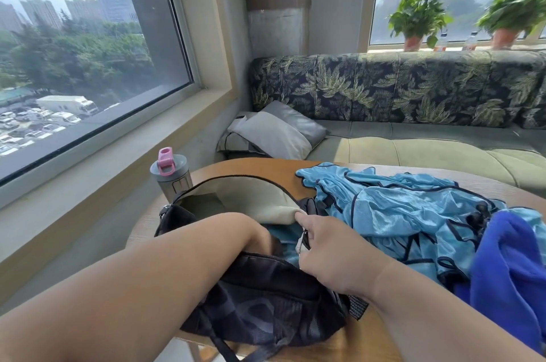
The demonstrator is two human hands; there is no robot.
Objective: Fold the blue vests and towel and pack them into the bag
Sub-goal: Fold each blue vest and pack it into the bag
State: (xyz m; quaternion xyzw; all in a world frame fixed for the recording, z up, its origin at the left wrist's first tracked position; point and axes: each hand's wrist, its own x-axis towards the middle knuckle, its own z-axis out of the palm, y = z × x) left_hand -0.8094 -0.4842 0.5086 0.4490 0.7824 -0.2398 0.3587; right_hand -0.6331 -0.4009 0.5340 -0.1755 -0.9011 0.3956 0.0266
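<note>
A dark backpack [266, 296] lies open on the round wooden table [266, 168], its pale lining showing. My left hand [263, 236] reaches down into the opening, and its fingers are hidden inside. A light blue vest [283, 236] shows within the bag. My right hand [328, 246] grips the bag's rim near the zipper, holding it open. More light blue vests [399, 208] lie crumpled on the table to the right. A dark blue towel [511, 273] is bunched at the far right.
A grey bottle [171, 176] with a pink lid stands beside the bag near the window sill. Behind the table runs a green sofa [428, 151] with a grey cushion [274, 132]. Two potted plants [416, 18] sit on the far sill.
</note>
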